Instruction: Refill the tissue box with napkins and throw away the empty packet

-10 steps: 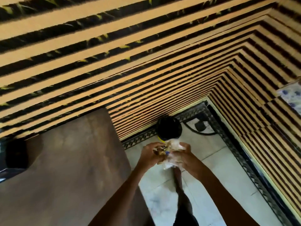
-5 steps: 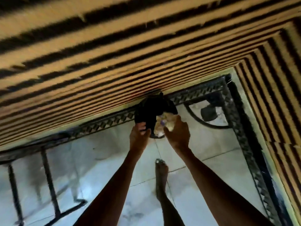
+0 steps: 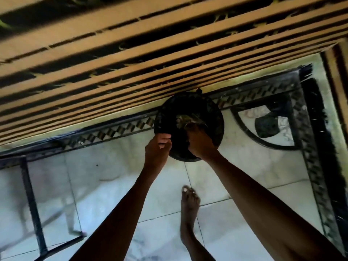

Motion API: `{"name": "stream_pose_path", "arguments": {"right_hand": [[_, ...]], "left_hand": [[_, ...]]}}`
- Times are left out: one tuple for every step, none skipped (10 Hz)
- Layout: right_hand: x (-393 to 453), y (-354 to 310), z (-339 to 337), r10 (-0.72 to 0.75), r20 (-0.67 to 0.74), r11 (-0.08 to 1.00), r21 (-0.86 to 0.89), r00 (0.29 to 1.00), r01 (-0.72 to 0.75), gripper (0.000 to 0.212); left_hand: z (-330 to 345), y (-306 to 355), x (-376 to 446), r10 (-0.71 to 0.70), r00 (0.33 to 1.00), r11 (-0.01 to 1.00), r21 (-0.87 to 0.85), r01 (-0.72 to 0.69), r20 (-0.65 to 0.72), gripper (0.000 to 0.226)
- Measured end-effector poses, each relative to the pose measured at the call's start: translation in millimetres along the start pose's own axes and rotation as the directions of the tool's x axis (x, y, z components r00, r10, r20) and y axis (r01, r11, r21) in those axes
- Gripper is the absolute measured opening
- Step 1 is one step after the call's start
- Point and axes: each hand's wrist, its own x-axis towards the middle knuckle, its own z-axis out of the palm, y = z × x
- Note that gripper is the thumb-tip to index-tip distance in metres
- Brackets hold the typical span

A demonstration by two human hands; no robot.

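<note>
Both bare forearms extended forward and down from the lower edge of the view, converging on the round black-lined bin point(image 3: 189, 127) standing on the floor against the slatted wall point(image 3: 131, 59).

Left hand point(image 3: 158, 146) at the near-left rim of the bin, fingers curled and pinched shut on the edge of the black liner; thumb and fingertips pressed together over the fold. Wrist roughly in line with the forearm.

Right hand point(image 3: 200, 142) reaching over the near rim and into the mouth of the bin, palm down, fingers pointing inward. Degree of closure not determinable: fingertips hidden against the dark interior. Crumpled packet point(image 3: 188, 119) visible inside the bin just beyond the right fingertips, pale and partly transparent; contact with the fingers uncertain owing to blur and shadow.

Surroundings, relative to the bin: pale marble floor point(image 3: 116, 176) in front of it; patterned dark border strip point(image 3: 113, 132) running left and right of it along the wall base; curved inlay with a dark patch point(image 3: 267, 125) to its right. One bare foot point(image 3: 189, 204) on the floor nearer than the bin, between the two forearms. Black metal frame legs point(image 3: 32, 200) well to the near left of the bin. Upper view motion-blurred.
</note>
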Motion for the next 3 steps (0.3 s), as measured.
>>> {"name": "stream_pose_path", "arguments": {"right_hand": [[-37.8, -17.9, -51.3, 0.098, -0.103, 0.963, 0.259, 0.99, -0.068, 0.041], [-94.9, -40.4, -117.9, 0.243, -0.07, 0.807, 0.568, 0.967, -0.162, 0.026], [-162.4, -77.4, -179.7, 0.325, -0.098, 0.669, 0.727, 0.941, -0.155, 0.023]], "left_hand": [[-19.0, 28.8, -22.6, 0.002, 1.0, 1.0, -0.004, -0.002, 0.003, 0.024], [-46.9, 68.3, -55.2, 0.039, 0.999, 0.998, -0.04, -0.038, 0.032, 0.023], [-74.5, 113.1, -102.5, 0.103, 0.993, 0.993, -0.069, -0.099, 0.053, 0.02]]}}
